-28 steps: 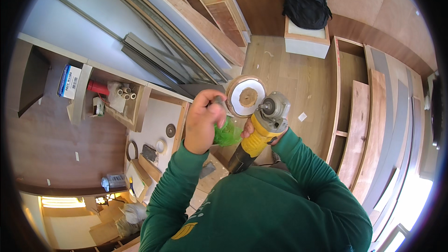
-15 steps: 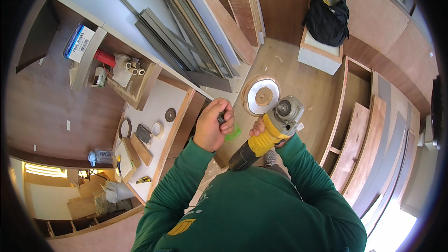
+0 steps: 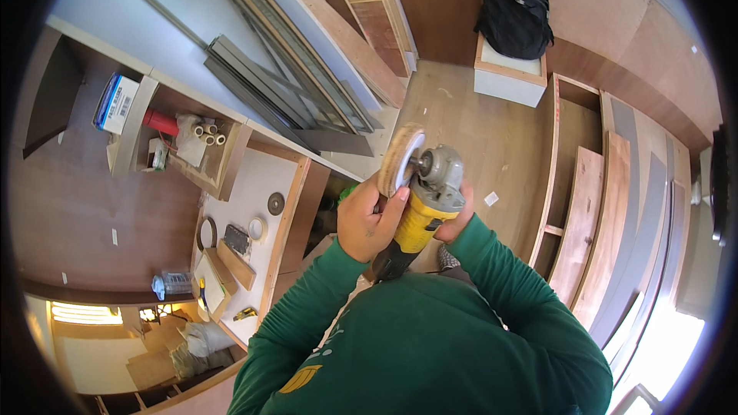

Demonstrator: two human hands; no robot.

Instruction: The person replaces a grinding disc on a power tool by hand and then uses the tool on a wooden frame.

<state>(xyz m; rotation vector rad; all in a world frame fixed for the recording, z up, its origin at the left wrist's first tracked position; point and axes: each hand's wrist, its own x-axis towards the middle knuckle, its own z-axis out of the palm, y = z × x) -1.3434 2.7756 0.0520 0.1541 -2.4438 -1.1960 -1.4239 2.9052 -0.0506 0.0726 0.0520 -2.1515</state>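
- Disc with a thick tan rim and a white face [image 3: 395,160], near the centre of the frame, stands almost edge-on, white face toward frame right.
- Directly right of it is the dark metal spindle [image 3: 423,162] of a yellow-and-black angle grinder with a grey metal head [image 3: 423,219]; disc and spindle meet or nearly meet, though whether it is seated I cannot tell.
- The disc's long axis runs steeply, leaning to the upper right; the grinder's slants from lower centre to upper right.
- The left hand [image 3: 367,223] is nearer the disc, grasping its lower edge with the thumb across the near side.
- The right hand [image 3: 460,219] is wrapped round the grinder from frame right.
- Earlier, the disc faced the camera beyond the grinder's head and the left hand clenched a small dark cylindrical piece; now the disc is turned sideways, and that piece is not clearly visible.
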